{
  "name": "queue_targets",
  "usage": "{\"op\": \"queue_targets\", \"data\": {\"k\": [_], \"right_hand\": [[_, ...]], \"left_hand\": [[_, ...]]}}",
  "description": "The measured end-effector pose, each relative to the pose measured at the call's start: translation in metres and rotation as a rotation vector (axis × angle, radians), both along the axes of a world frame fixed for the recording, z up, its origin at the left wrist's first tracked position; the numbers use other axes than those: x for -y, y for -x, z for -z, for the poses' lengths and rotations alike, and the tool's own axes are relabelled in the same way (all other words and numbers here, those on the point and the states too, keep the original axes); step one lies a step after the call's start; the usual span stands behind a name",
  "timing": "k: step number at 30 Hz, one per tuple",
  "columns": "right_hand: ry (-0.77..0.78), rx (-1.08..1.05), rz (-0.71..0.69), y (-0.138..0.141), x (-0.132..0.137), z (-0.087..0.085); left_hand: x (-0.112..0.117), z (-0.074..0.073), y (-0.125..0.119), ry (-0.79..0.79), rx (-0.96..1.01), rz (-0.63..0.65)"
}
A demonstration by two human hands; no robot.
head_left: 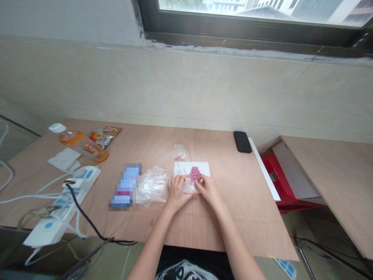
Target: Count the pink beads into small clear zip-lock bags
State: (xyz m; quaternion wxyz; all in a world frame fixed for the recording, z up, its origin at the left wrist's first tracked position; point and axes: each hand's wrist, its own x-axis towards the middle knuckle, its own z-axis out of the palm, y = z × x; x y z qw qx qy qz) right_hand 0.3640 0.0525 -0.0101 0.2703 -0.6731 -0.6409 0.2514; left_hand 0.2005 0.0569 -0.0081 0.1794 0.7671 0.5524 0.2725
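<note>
Bare forearms (236,237) reach from a black shirt with white print (186,270) toward a pile of round pink beads (195,173) on a rectangular white sheet (181,168). The left hand (177,191), fingers bent, covers the sheet's near left corner; the right hand (209,189), thumb and forefinger curved, borders the pile. The hands sit apart; whether either grips the thin pink thread (189,181) cannot be told. Crumpled clear plastic bags (154,184) lie just left of the sheet.
</note>
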Motion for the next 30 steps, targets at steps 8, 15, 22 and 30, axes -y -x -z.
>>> {"op": "queue_targets", "data": {"k": [8, 15, 22, 30], "right_hand": [[0.026, 0.035, 0.029, 0.007, -0.001, 0.0], [0.034, -0.038, 0.017, 0.003, 0.002, 0.002], [0.027, -0.033, 0.01, 0.005, 0.001, 0.0], [0.042, -0.296, -0.034, 0.006, 0.006, -0.015]], "left_hand": [[0.0, 0.002, 0.0, 0.006, 0.003, -0.004], [0.0, 0.002, 0.0, 0.004, -0.009, -0.002], [0.0, 0.0, 0.0, 0.009, 0.006, -0.004], [0.001, -0.001, 0.0, 0.041, 0.01, 0.002]]}}
